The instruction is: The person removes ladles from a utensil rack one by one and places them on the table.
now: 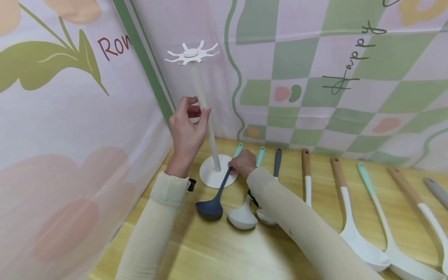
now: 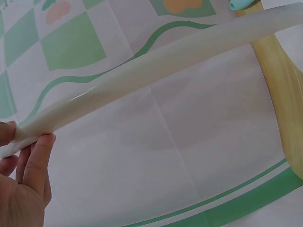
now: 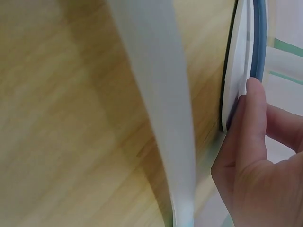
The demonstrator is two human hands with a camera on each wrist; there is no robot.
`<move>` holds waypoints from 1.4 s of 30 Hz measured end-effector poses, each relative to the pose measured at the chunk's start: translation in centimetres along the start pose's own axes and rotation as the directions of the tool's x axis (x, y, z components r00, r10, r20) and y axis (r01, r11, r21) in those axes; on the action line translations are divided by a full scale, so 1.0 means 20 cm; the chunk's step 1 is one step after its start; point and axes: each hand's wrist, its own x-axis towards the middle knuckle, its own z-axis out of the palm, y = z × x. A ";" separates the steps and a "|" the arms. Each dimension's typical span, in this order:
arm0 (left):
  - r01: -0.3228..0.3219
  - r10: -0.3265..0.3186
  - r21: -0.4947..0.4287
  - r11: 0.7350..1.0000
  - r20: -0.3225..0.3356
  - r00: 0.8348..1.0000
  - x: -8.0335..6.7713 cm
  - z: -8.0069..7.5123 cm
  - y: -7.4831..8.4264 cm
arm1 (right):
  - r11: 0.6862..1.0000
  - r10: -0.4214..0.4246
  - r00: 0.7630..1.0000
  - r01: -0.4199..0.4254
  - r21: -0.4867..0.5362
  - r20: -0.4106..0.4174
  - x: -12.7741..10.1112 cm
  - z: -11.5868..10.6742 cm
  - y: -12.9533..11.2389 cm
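Note:
A white utensil stand has a round base (image 1: 209, 175), an upright pole (image 1: 212, 146) and a ring of hooks (image 1: 191, 54) on top. My left hand (image 1: 189, 132) holds the pole at about mid-height between thumb and fingers, as the left wrist view also shows with the pole (image 2: 142, 71). Beside the base, my right hand (image 1: 244, 161) pinches the handle of a dark blue ladle (image 1: 210, 209), whose bowl is toward me. In the right wrist view the fingers (image 3: 253, 127) are on the dark blue handle (image 3: 259, 42). A teal handle end (image 1: 239, 148) shows just beyond that hand.
A white ladle (image 1: 242, 217) lies right of the blue one. Another pale bowl (image 1: 266, 217) is partly behind my right sleeve. Several more utensils with brown, teal or grey handles, such as a white turner (image 1: 364, 245), line the wooden table (image 1: 210, 252). Patterned cloth stands behind and left.

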 end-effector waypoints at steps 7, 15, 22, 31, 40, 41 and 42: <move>-0.001 0.001 0.006 1.000 0.004 1.000 0.00 0.00 0.02 | 0.999 -0.014 1.000 0.013 -0.033 -0.022 0.01 0.00 0.00; 0.011 -0.011 -0.004 1.000 0.007 1.000 -0.01 0.01 0.02 | 0.996 -0.020 0.999 0.018 -0.083 -0.029 0.00 -0.02 0.01; 0.039 -0.039 -0.006 0.999 0.007 0.999 -0.01 0.02 0.04 | 0.987 -0.069 0.997 0.072 -0.145 0.025 -0.06 -0.14 0.00; 0.066 -0.066 0.004 0.998 -0.017 0.998 -0.04 -0.01 0.04 | 0.923 -0.382 0.922 0.376 -0.086 -0.063 -0.32 -0.65 0.03; 0.064 -0.063 0.019 0.998 -0.046 0.997 -0.05 0.01 0.05 | 0.852 -0.522 0.752 0.443 -0.278 -0.402 -0.86 -1.43 0.39; 0.064 -0.063 0.017 0.998 -0.052 0.997 -0.06 0.01 0.06 | 0.864 -0.503 0.741 0.418 -0.281 -0.444 -0.91 -1.49 0.47; 0.061 -0.060 0.014 0.998 -0.059 0.996 -0.06 0.02 0.06 | 0.871 -0.490 0.719 0.421 -0.252 -0.493 -0.96 -1.55 0.54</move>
